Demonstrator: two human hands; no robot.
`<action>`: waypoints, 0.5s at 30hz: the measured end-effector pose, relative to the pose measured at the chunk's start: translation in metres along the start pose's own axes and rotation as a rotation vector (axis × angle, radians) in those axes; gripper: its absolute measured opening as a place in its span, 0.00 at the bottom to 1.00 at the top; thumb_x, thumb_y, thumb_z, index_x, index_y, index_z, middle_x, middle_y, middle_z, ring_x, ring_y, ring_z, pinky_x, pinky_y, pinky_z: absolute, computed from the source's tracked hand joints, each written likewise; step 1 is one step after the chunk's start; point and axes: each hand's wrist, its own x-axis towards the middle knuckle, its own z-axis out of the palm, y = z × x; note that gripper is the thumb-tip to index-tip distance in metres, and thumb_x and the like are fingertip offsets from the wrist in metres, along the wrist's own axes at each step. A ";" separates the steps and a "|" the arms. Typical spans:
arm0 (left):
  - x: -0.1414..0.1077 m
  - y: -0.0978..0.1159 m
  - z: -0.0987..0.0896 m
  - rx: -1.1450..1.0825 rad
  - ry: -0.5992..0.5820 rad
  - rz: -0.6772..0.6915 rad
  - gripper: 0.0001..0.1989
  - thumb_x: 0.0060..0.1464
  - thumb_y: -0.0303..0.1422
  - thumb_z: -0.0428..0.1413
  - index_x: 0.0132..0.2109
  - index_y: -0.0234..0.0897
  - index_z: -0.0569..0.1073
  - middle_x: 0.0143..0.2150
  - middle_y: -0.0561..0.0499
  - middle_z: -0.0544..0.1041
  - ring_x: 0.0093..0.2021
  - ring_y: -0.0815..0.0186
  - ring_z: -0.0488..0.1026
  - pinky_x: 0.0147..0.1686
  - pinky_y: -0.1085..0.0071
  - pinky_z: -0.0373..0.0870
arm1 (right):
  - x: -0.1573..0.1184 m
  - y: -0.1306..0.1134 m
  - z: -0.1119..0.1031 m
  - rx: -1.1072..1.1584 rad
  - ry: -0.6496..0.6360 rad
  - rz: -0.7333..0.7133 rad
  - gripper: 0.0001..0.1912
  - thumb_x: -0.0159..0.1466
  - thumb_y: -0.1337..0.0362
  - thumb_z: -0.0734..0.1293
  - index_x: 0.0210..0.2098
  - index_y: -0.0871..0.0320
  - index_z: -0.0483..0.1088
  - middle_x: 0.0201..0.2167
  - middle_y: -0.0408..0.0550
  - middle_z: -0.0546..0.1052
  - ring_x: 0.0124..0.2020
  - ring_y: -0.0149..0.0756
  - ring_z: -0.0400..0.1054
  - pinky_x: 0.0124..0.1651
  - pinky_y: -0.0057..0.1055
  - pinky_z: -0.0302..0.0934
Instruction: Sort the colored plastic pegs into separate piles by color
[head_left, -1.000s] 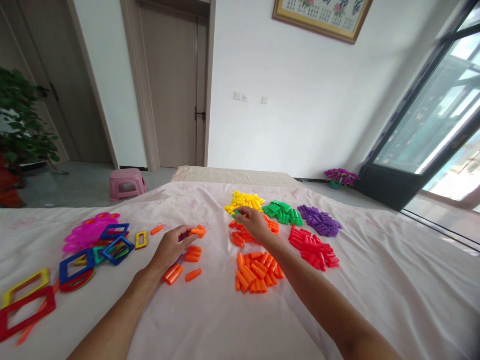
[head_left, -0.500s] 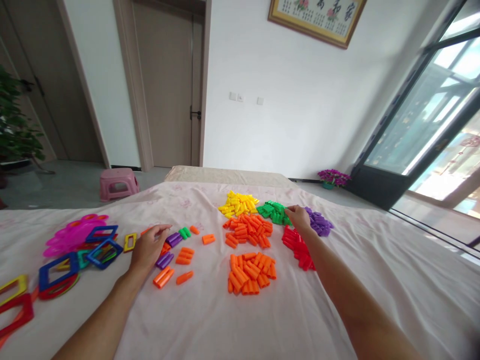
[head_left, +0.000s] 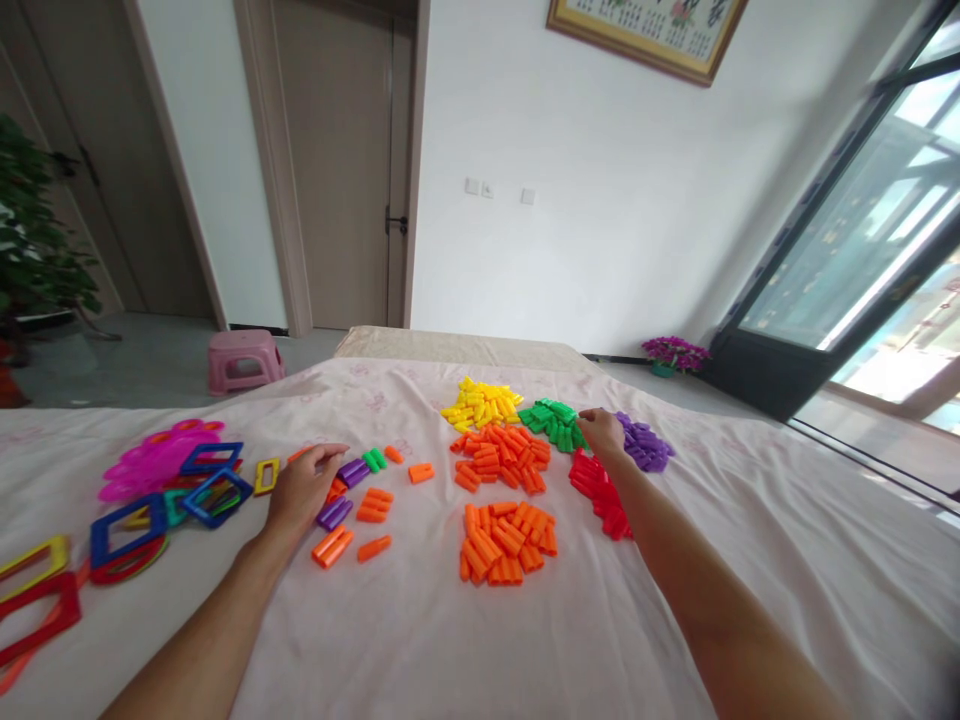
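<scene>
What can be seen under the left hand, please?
Orange pieces show partly at the edge of the left hand; whatever may lie directly beneath it is covered.

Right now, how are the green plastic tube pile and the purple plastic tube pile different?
The green plastic tube pile lies left of the right hand; the purple plastic tube pile lies right. Its fingers are at the green pile's edge, not the purple pile's. Both are loose heaps on the pale cloth.
</scene>
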 end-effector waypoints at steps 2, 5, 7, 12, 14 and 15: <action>0.000 0.000 0.000 0.008 -0.001 0.002 0.17 0.56 0.42 0.52 0.45 0.41 0.80 0.48 0.49 0.81 0.51 0.58 0.75 0.54 0.65 0.68 | -0.002 -0.003 0.000 0.010 0.016 0.000 0.20 0.59 0.64 0.65 0.50 0.57 0.79 0.45 0.53 0.81 0.46 0.45 0.75 0.42 0.30 0.62; 0.000 0.000 0.001 0.019 0.007 0.003 0.16 0.56 0.41 0.52 0.45 0.42 0.80 0.48 0.50 0.81 0.51 0.58 0.75 0.54 0.65 0.68 | -0.011 -0.017 0.001 0.057 0.036 -0.060 0.19 0.61 0.65 0.64 0.49 0.56 0.78 0.45 0.51 0.82 0.46 0.42 0.75 0.43 0.29 0.63; 0.000 0.000 0.001 0.018 0.012 0.001 0.16 0.56 0.41 0.52 0.44 0.42 0.80 0.48 0.50 0.81 0.50 0.58 0.76 0.53 0.65 0.68 | -0.021 -0.034 0.003 0.115 0.027 -0.149 0.17 0.61 0.66 0.64 0.48 0.56 0.79 0.43 0.50 0.82 0.44 0.40 0.75 0.43 0.29 0.63; 0.001 -0.001 0.003 -0.011 0.010 0.020 0.16 0.56 0.40 0.52 0.44 0.41 0.80 0.47 0.49 0.81 0.49 0.59 0.76 0.52 0.66 0.69 | -0.071 -0.096 0.013 0.296 -0.138 -0.467 0.13 0.62 0.66 0.64 0.43 0.57 0.79 0.39 0.47 0.82 0.39 0.37 0.75 0.43 0.28 0.64; 0.001 -0.001 0.003 -0.013 0.009 0.026 0.16 0.56 0.40 0.52 0.44 0.41 0.80 0.47 0.49 0.81 0.49 0.59 0.76 0.52 0.66 0.69 | -0.099 -0.124 0.016 0.312 -0.227 -0.627 0.12 0.63 0.66 0.64 0.42 0.57 0.79 0.39 0.47 0.82 0.40 0.36 0.75 0.43 0.28 0.64; 0.001 -0.001 0.002 -0.012 0.007 0.025 0.16 0.56 0.40 0.52 0.44 0.41 0.80 0.47 0.49 0.81 0.49 0.59 0.76 0.52 0.66 0.69 | -0.113 -0.138 0.018 0.297 -0.281 -0.705 0.12 0.64 0.66 0.64 0.43 0.57 0.79 0.40 0.47 0.82 0.40 0.36 0.75 0.43 0.28 0.64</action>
